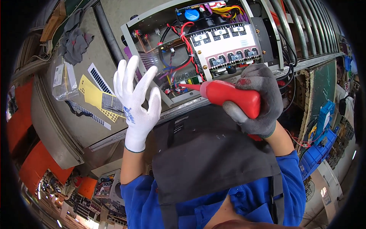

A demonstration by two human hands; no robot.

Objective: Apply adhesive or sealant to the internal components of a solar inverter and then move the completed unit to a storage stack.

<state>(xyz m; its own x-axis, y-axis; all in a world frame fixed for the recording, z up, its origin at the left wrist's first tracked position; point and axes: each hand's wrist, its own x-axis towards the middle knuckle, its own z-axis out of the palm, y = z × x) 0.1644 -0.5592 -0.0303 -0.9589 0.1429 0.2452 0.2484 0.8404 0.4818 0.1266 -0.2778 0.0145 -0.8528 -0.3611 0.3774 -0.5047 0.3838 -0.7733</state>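
Observation:
My right hand (pixel 257 101), in a grey work glove, is wrapped round a red squeeze bottle (pixel 232 95). The bottle lies nearly level, its thin red nozzle (pixel 189 86) pointing left at the near left corner of an open electrical unit (pixel 173 100). Inside that metal case are a white board with black clamped parts (pixel 225 45), red cables (pixel 187 42) and a blue round part (pixel 191 15). My left hand (pixel 137 91), in a white glove with blue print, hovers with fingers spread beside the case's left edge. Whether the nozzle tip touches anything cannot be made out.
On the bench to the left lie yellow sticker sheets (pixel 89 93), a barcode label strip (pixel 100 78), a clear plastic bag (pixel 64 82) and a grey cloth (pixel 75 38). Metal rollers (pixel 305 26) run off at the far right. A blue crate (pixel 318 152) stands lower right.

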